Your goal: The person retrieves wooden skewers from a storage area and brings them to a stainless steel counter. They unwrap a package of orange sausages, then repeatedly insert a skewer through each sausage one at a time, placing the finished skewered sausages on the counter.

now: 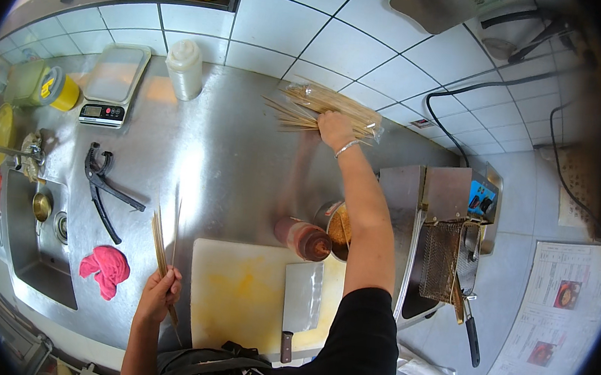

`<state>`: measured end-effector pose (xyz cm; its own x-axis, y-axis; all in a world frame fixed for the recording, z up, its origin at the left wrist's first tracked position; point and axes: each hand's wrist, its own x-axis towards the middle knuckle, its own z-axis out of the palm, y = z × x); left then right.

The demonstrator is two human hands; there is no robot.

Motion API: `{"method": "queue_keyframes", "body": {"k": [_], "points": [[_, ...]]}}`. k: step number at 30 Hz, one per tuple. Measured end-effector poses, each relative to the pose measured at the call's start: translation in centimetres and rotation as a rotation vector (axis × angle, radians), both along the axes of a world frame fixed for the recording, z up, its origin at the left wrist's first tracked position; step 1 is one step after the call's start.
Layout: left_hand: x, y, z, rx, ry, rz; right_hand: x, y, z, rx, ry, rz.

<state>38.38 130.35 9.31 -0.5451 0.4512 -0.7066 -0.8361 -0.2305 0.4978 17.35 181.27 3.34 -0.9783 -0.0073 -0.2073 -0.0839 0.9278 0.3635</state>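
My left hand (159, 290) is closed around a small bunch of thin wooden skewers (157, 241), which point away from me, left of the white cutting board (230, 300). Far ahead, near the tiled wall, my right hand (335, 128) rests on loose wooden skewers (291, 116) beside a clear plastic bag of skewers (335, 104). Its fingertips are partly hidden, so whether it grips any cannot be told. A cleaver (301, 299) lies on the cutting board. Just beyond the board are a red-brown sauce bottle (303, 239) and a container of orange-brown crumbs (339, 226), partly behind my right forearm.
A deep fryer (446, 193) with a wire basket (439, 266) stands right. To the left are a sink (33, 254), pink cloth (105, 272), black-handled cutter (97, 181), digital scale (115, 85) and white squeeze bottle (184, 70). A black cable (484, 87) runs along the wall.
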Motion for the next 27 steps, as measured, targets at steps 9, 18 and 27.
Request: {"method": "queue_keyframes", "body": {"k": [9, 18, 27], "points": [[-0.2, 0.0, 0.3, 0.0, 0.007, 0.013, 2.1, 1.1, -1.0, -0.126, 0.21, 0.131], [-0.2, 0.1, -0.3, 0.003, -0.004, 0.0, 1.4, 2.6, 1.4, -0.224, 0.53, -0.239], [-0.4, 0.5, 0.2, -0.001, 0.056, -0.04, 2.8, 2.8, 1.4, -0.323, 0.52, -0.148]]}}
